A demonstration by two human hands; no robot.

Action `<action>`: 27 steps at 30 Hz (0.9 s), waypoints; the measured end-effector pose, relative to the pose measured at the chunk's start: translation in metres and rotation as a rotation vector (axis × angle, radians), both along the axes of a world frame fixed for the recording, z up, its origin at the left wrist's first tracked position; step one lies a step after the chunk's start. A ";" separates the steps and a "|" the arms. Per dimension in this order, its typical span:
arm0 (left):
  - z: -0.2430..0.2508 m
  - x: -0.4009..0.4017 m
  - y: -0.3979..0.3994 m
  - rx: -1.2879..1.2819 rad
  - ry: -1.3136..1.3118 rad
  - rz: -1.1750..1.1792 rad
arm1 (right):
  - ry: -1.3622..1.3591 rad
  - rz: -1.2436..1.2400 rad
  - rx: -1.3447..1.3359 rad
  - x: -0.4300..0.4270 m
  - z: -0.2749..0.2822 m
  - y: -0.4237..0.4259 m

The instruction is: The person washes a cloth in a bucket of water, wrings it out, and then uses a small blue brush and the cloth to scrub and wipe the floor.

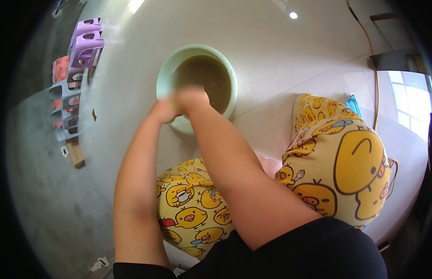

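A round pale green plastic basin (196, 50) stands on the floor, holding murky brown water (216, 82). Both hands are together over its near left rim. My left hand (165, 111) is at the rim, its fingers blurred. Against it, my right hand (192, 98) reaches over the basin with its back turned up, also blurred. Whether either hand holds anything cannot be told, as the blur hides the fingers. My knees, in yellow trousers printed with cartoon chicks (193, 216), are on both sides of my forearms.
Purple plastic stools (87, 45) and grey-blue ones (67, 89) are at the left, near a cardboard box (75, 153). A yellow cable or hose (377, 94) runs along the floor at the right. Part of a blue plastic object (354, 104) shows behind my right knee.
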State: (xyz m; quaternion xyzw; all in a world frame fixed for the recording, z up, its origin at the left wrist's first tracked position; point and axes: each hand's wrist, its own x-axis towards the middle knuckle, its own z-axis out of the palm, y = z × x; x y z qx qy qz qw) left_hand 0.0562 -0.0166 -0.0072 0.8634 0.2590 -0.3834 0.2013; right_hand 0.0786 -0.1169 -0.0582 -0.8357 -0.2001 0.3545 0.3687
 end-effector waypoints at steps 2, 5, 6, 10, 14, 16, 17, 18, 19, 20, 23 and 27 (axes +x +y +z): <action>-0.003 0.002 0.001 0.075 0.018 -0.061 | -0.001 0.013 -0.014 0.002 0.002 -0.004; -0.009 0.008 -0.006 0.221 -0.040 -0.219 | 0.040 -0.018 -0.048 0.010 0.005 -0.010; -0.012 0.012 -0.007 0.309 -0.044 -0.312 | 0.079 -0.061 -0.056 0.013 0.005 -0.011; -0.019 0.016 -0.006 0.396 -0.129 -0.383 | 0.163 -0.054 -0.072 0.028 0.014 -0.020; -0.012 0.020 -0.021 0.403 -0.277 -0.539 | 0.178 0.030 -0.097 0.035 0.016 -0.023; -0.012 0.019 -0.026 0.400 -0.392 -0.563 | 0.201 -0.002 -0.083 0.034 0.016 -0.024; -0.013 0.020 -0.022 0.398 -0.401 -0.566 | 0.233 -0.026 -0.071 0.035 0.015 -0.024; -0.012 0.018 -0.018 0.371 -0.426 -0.554 | 0.277 -0.054 -0.065 0.035 0.017 -0.021; -0.011 0.016 -0.014 0.343 -0.451 -0.542 | 0.274 -0.053 -0.063 0.035 0.018 -0.018; -0.011 0.014 -0.011 0.346 -0.453 -0.542 | 0.325 -0.053 -0.047 0.034 0.019 -0.016; -0.008 0.016 -0.016 0.459 -0.518 -0.766 | 0.403 -0.081 -0.032 0.036 0.018 -0.017; -0.010 0.014 -0.008 0.487 -0.592 -0.820 | 0.435 -0.121 0.035 0.034 0.015 -0.015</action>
